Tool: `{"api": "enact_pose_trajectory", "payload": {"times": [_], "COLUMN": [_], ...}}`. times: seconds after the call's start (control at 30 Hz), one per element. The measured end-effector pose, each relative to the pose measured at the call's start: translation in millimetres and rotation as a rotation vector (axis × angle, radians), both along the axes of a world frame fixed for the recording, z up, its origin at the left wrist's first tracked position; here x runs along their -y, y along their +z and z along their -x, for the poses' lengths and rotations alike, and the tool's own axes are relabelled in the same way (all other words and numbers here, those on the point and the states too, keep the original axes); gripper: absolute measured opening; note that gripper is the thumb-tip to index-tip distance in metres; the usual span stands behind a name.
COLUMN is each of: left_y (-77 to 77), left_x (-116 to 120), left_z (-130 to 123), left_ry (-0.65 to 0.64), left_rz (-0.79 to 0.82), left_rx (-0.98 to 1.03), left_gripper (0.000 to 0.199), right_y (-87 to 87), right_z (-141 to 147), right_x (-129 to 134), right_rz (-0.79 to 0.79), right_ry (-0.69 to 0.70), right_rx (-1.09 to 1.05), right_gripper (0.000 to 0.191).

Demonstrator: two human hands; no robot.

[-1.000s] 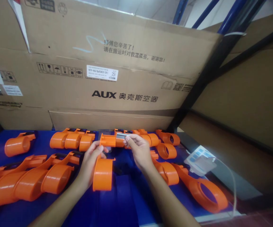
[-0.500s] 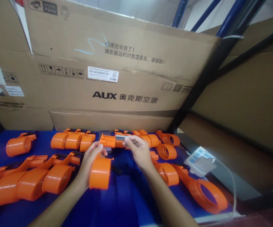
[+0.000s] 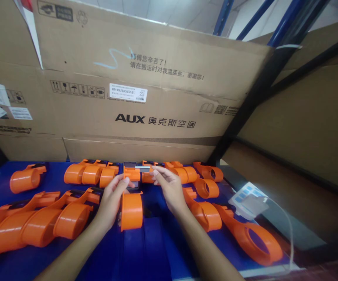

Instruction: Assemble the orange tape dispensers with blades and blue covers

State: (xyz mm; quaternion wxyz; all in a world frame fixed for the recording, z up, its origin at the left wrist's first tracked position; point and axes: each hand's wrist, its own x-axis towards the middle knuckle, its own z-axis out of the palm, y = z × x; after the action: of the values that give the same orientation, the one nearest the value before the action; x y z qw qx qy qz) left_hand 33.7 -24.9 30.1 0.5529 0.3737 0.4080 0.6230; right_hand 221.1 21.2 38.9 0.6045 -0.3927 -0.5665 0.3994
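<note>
My left hand [image 3: 113,201] is closed on an orange tape dispenser [image 3: 132,212], whose round hub hangs down below the fingers. Above them juts the dispenser's narrow head, level with the fingertips. A thin grey metal strip [image 3: 143,169] lies sideways with its left end over that head and the rest sticking out to the right. At its right end the thumb and fingers of my right hand [image 3: 170,189] are pinched together; the exact contact is hard to make out. Behind the head lies a dark phone-like device [image 3: 130,164], partly covered.
Several orange dispensers [image 3: 72,220] stand in rows on the blue table surface [image 3: 98,257], left and right. A white-and-blue box [image 3: 249,200] with a cable sits at the right edge. A large cardboard sheet [image 3: 157,144] and a dark rack post [image 3: 245,105] bound the back.
The metal strip has shifted left, its end now over the dispenser's head. The dispenser's hub has swung to the right and turned slightly. My right hand has moved a little left.
</note>
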Motion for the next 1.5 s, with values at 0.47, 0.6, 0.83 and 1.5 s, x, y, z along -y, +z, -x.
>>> {"api": "enact_pose_trajectory", "payload": {"times": [0.47,0.6,0.83,1.5], "left_y": [-2.2,-5.3,-10.4,10.5], "left_x": [-4,-3,-4,5], "left_z": [7,6,6,5], "left_ry": [-0.084,-0.074,-0.124,0.007], "left_rz": [0.033,-0.002,0.011,0.045], "left_rx": [-0.108,-0.159,-0.177,-0.074], "left_gripper": [0.054,0.053,0.052,0.044], "right_y": [5.5,1.6,0.9,-1.9], "right_z": [-2,0,2,-3], "right_x": [6,7,10,22], "right_rz": [-0.068,-0.078,-0.085,-0.223], "right_ry": [0.074,0.12,0.179,0.281], "right_rx": [0.072,0.092,0.136,1.214], "right_gripper": [0.019,0.019,0.023,0.014]}}
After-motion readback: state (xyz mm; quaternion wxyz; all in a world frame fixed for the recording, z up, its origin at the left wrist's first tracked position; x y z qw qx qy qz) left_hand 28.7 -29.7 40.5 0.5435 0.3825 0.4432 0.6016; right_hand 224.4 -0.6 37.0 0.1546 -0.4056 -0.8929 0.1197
